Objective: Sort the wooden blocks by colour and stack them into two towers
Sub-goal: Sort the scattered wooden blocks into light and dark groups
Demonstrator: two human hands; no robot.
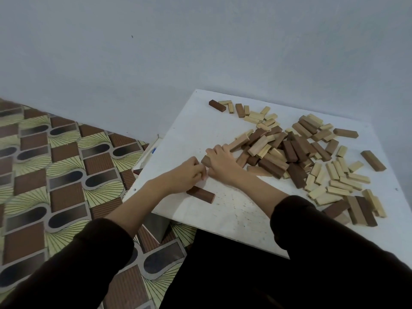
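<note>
while the patterned floor fills the left of the view, the left hand reaches out of a dark sleeve onto the near left part of the white board, knuckles up and fingers curled inward toward the right hand. whether they pinch anything i cannot tell, since the fingertips are hidden. just below its wrist a dark reddish-brown block lies flat on the board, apart from the rest. between the two hands the blunt end of a mid-brown block shows; the right hand lies palm down over it, fingers bent round its far side, grasping it, and touches the left hand. to the right sits the loose heap of blocks — dark brown, mid-brown and pale pieces lying crosswise over one another, unsorted. farther right, pale blocks lie side by side in rough rows, and a few brown ones rest at the near right edge.
</note>
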